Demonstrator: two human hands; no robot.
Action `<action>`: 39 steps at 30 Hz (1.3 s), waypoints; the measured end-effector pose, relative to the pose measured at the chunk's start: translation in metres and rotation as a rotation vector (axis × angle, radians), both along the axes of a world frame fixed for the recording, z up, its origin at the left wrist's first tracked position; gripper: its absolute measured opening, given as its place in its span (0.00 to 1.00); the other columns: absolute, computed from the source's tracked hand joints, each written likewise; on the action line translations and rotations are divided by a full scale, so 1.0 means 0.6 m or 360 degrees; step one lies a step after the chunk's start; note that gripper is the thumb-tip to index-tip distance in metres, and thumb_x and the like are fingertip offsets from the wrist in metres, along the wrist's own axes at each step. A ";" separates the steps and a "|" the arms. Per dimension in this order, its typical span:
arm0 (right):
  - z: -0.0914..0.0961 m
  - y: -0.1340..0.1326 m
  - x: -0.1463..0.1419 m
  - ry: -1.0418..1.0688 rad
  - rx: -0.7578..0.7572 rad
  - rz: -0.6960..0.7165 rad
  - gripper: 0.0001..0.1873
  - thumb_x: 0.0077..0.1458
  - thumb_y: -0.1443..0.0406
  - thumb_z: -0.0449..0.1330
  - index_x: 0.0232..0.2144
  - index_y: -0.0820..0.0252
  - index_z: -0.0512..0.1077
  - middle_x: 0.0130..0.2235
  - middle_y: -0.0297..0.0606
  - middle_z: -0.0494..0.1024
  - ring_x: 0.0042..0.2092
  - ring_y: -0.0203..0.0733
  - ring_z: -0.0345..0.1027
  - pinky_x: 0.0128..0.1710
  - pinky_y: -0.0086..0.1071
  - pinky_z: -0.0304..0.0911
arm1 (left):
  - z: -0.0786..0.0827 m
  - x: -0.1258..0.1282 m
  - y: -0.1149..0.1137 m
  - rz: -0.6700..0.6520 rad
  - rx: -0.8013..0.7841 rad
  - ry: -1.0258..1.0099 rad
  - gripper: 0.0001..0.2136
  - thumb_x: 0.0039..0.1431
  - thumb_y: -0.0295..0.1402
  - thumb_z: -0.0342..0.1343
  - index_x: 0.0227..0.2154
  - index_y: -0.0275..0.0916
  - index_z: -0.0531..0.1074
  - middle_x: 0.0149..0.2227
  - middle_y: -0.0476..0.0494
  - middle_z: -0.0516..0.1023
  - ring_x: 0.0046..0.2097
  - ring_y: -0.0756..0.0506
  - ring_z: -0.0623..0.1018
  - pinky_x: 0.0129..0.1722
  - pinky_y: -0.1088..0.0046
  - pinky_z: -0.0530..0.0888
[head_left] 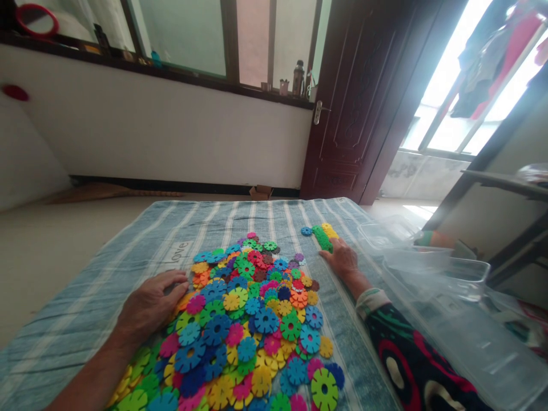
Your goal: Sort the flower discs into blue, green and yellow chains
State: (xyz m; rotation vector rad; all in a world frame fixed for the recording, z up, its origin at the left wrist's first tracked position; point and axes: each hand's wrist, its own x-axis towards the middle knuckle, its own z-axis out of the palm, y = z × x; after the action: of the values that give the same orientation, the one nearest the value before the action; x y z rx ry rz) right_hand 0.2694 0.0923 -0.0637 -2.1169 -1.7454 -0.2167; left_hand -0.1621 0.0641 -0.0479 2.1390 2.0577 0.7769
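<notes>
A large heap of notched plastic flower discs in many colours lies on a striped cloth. My left hand rests at the heap's left side, fingers loosely stretched out and touching the cloth and the nearest discs. Right of the heap's far end, my right hand is at the near end of two short rows, its thumb apart from its fingers. One is a green row of discs, the other a yellow row of discs. A single blue disc lies beside them. My right fingertips are partly hidden.
Clear plastic boxes stand along the right side, close to my right forearm. The striped cloth covers the work surface. Beyond its far edge are a small cardboard box, a dark red door and a white wall.
</notes>
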 end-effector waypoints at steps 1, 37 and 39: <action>0.000 0.001 0.001 0.0016 -0.0001 -0.0006 0.21 0.54 0.54 0.61 0.46 0.57 0.68 0.44 0.43 0.74 0.43 0.45 0.71 0.36 0.32 0.60 | 0.000 0.001 0.000 0.0001 0.0005 -0.0005 0.20 0.44 0.47 0.46 0.30 0.41 0.78 0.45 0.43 0.80 0.48 0.40 0.77 0.50 0.67 0.72; -0.017 0.017 0.074 0.0068 -0.0020 -0.0069 0.10 0.55 0.64 0.57 0.39 0.57 0.76 0.40 0.40 0.75 0.42 0.42 0.69 0.37 0.31 0.59 | 0.008 0.007 -0.005 0.0007 -0.0089 -0.0039 0.23 0.44 0.47 0.45 0.32 0.38 0.78 0.47 0.39 0.78 0.50 0.38 0.75 0.53 0.63 0.70; -0.020 0.017 0.074 0.0076 -0.0005 -0.0062 0.10 0.56 0.64 0.57 0.39 0.56 0.76 0.40 0.40 0.74 0.41 0.42 0.69 0.37 0.31 0.59 | 0.008 0.008 -0.007 0.0004 -0.0086 -0.0038 0.23 0.44 0.47 0.45 0.32 0.38 0.78 0.46 0.38 0.78 0.50 0.38 0.76 0.53 0.63 0.70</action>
State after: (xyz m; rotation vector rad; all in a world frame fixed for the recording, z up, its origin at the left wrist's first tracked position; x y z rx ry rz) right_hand 0.3140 0.1024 -0.0756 -2.1424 -1.6796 -0.1726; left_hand -0.1576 0.0599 -0.0430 2.0888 2.0459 0.7348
